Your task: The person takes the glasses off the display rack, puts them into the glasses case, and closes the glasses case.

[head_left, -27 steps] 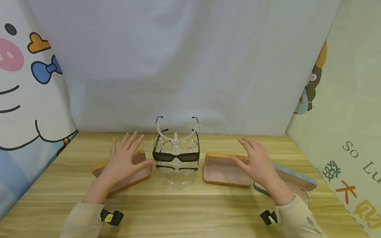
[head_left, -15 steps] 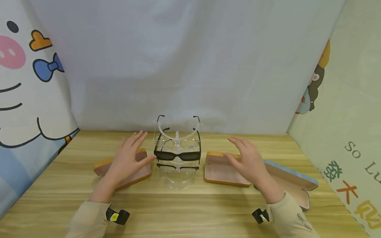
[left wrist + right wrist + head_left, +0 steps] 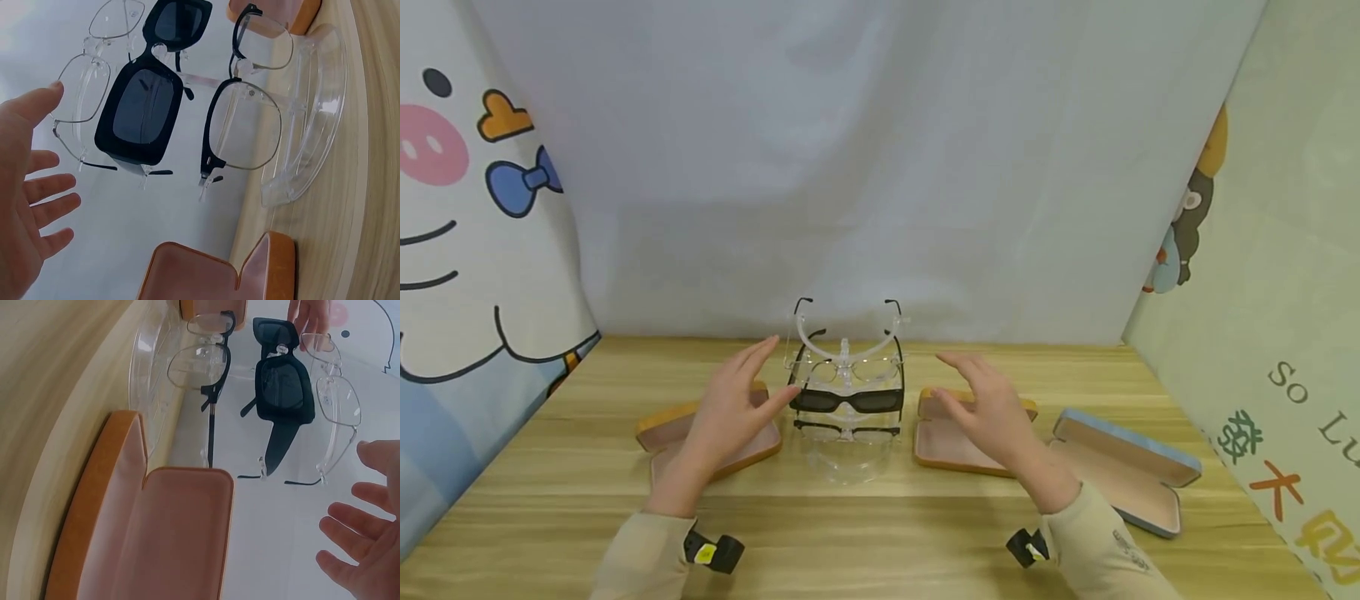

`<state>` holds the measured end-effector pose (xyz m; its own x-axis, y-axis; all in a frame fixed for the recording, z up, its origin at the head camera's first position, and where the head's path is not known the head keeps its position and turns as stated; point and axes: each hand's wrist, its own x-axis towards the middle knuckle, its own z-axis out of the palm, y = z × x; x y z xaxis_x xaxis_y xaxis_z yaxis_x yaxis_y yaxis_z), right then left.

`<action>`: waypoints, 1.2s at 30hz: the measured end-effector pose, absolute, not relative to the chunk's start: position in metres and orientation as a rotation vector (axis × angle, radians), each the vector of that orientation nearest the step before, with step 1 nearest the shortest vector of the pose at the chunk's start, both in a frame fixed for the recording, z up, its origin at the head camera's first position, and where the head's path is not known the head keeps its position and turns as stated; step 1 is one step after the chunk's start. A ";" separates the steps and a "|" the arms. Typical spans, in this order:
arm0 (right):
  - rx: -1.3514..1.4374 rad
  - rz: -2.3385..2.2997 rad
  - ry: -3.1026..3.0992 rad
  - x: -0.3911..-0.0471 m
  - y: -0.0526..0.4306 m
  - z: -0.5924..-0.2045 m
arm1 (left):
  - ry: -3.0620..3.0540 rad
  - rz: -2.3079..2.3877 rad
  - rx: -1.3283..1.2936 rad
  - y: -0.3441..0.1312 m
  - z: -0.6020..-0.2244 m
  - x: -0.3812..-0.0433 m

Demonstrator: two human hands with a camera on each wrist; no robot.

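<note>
A clear plastic display stand [image 3: 328, 112] holds three pairs of glasses, one above another. At the top are thin metal-rimmed glasses [image 3: 105, 84], in the middle black sunglasses [image 3: 816, 401], and lowest a pair with black upper rims [image 3: 211, 140]. My left hand [image 3: 730, 421] hovers left of the stand, its fingers extended; its thumb looks close to the upper glasses, and I cannot tell if it touches. My right hand [image 3: 996, 417] is held in the air right of the stand, fingers loosely extended, apart from the glasses. Neither hand holds anything.
An orange-brown glasses case [image 3: 666, 417] lies open under my left hand. Another orange-brown case [image 3: 951, 446] lies open under my right hand. Further right, a blue case [image 3: 1131, 442] also lies open. A pale cloth hangs behind the wooden table [image 3: 850, 542].
Both hands have moved inward toward the stand, the right hand farther than the left. The blue case shows more fully now. Glasses and cases have stayed in place.
</note>
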<state>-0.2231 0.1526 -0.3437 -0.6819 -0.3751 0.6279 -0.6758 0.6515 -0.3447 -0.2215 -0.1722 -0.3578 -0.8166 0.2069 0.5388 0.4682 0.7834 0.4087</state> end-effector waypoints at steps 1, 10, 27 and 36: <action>0.818 0.790 -2.357 -0.223 0.151 -0.344 | -2.476 -0.757 -0.509 -0.171 -0.358 -0.222; 0.836 0.828 -2.333 -0.228 0.137 -0.347 | -2.317 -0.803 -0.545 -0.159 -0.362 -0.224; 0.836 0.847 -2.253 -0.238 0.111 -0.339 | -2.269 -0.934 -0.480 -0.149 -0.359 -0.227; 0.822 0.892 -2.249 -0.240 0.102 -0.341 | -2.274 -0.941 -0.469 -0.149 -0.357 -0.226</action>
